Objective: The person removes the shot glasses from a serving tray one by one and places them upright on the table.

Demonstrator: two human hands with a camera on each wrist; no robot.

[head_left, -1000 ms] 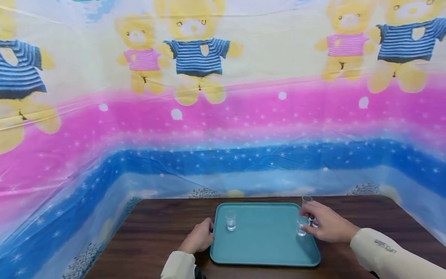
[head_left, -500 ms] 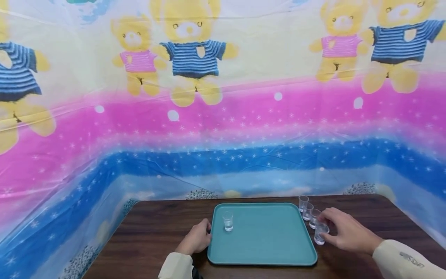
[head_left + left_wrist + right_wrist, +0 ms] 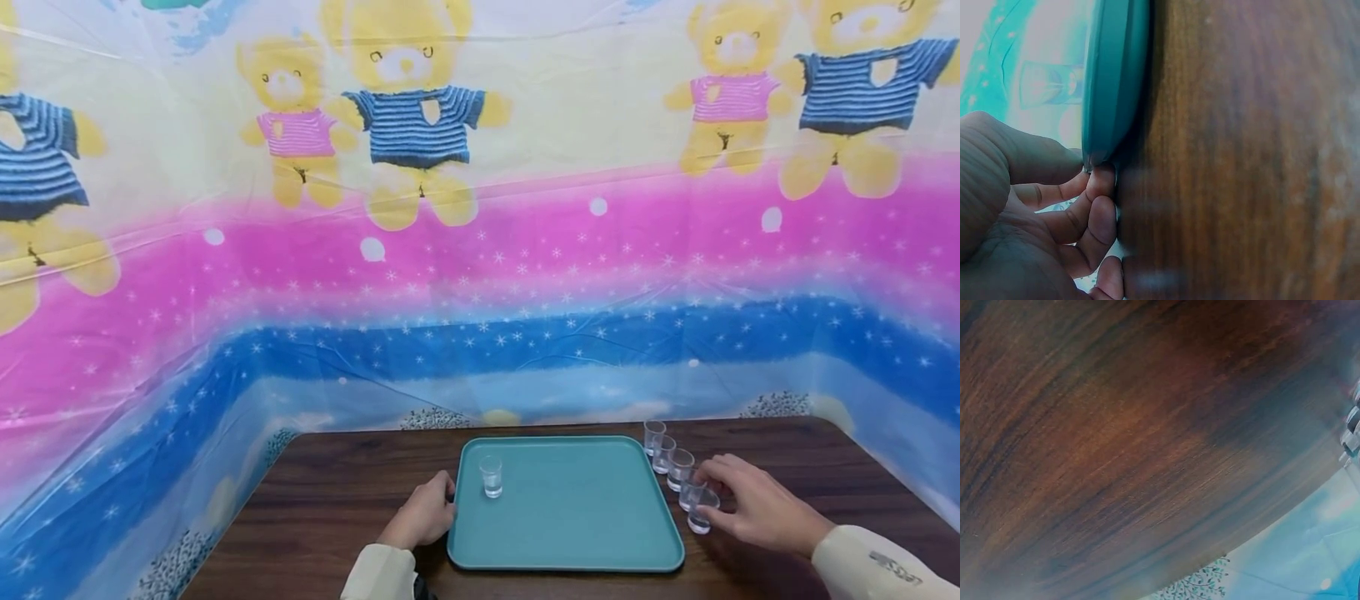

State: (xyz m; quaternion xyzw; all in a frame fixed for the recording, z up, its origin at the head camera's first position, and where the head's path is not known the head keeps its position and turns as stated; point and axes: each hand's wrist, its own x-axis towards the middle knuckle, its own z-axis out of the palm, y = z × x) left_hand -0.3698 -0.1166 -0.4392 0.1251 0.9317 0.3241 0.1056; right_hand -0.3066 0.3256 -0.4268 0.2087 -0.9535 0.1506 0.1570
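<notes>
A teal tray (image 3: 562, 508) lies on the table, and my left hand (image 3: 426, 515) grips its left edge. In the left wrist view the thumb (image 3: 1041, 156) presses the rim from one side and curled fingers (image 3: 1102, 181) meet it from the other. One clear shot glass (image 3: 491, 477) stands upright on the tray's left part. Beyond the right edge, my right hand (image 3: 757, 504) pinches the nearest shot glass (image 3: 701, 515) of a slanting row, standing at table level. The right wrist view shows bare table, with the fingers out of sight.
More clear shot glasses (image 3: 654, 437) continue the row along the tray's right edge toward the back. The dark wooden table (image 3: 337, 492) ends at a hanging cloth (image 3: 480, 333) printed with bears, which surrounds it at the back and sides.
The right hand has carried a shot glass from over the tray's right edge rightward and toward me, to the near end of the row. The left hand stays on the tray.
</notes>
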